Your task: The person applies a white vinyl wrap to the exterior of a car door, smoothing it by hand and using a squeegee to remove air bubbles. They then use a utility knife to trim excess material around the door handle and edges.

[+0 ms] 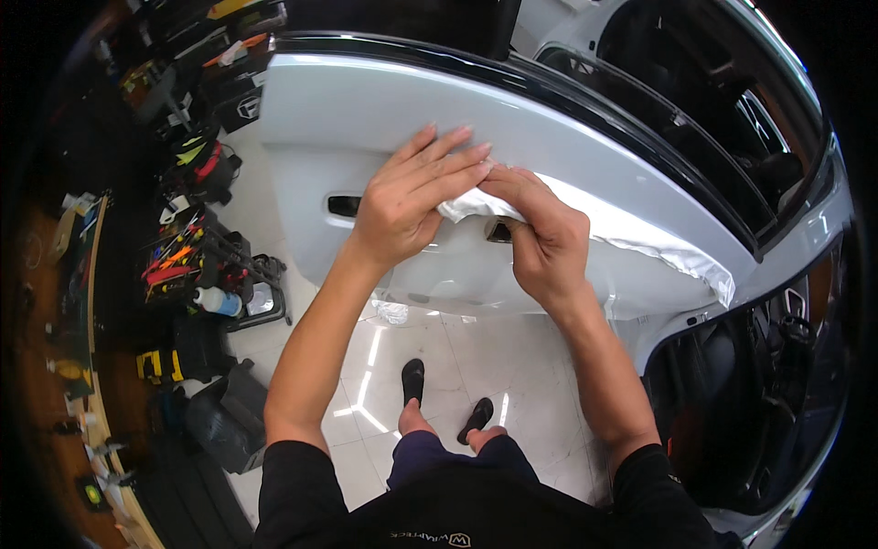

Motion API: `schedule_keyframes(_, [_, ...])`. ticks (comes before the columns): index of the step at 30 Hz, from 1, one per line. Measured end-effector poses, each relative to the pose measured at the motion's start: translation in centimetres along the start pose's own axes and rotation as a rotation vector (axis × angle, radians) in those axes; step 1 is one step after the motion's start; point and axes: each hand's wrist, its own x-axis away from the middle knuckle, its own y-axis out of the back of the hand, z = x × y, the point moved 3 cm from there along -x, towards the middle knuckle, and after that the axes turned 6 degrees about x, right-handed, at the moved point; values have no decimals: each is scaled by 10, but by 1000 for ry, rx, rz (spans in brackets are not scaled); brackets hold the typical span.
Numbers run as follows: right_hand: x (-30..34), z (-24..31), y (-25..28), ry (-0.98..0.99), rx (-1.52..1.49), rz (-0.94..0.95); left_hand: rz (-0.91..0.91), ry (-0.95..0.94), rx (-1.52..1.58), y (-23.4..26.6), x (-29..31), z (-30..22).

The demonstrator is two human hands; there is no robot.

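Observation:
A pale car door point(320, 101) stands open in front of me. A strip of glossy white film point(631, 206) runs along it, its lower edge loose and crumpled. My left hand point(409, 190) lies on the door with fingers stretched out, their tips beside the film near its left end. Bent fingers of my right hand point(546, 229) grip the film's folded edge, close to the left fingertips. Below the film, between my hands, a small dark opening point(498, 231) shows. A dark handle recess point(344, 206) sits left of my left hand.
Left of the door, a tool cart point(261, 274) holds several hand tools and a spray bottle point(218, 300). A long workbench point(91, 348) lines the far left. Shiny tiles point(366, 393) lie under my feet. The car's open doorway point(732, 393) is at the right.

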Motion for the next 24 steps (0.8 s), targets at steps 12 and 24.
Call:
schedule_keyframes(12, [39,2,-16,47,8,-119,-87,172,157,-12,45,-30])
schedule_keyframes(24, [86,5,-15,9,15,-71,-119,393,166,-37,95,-71])
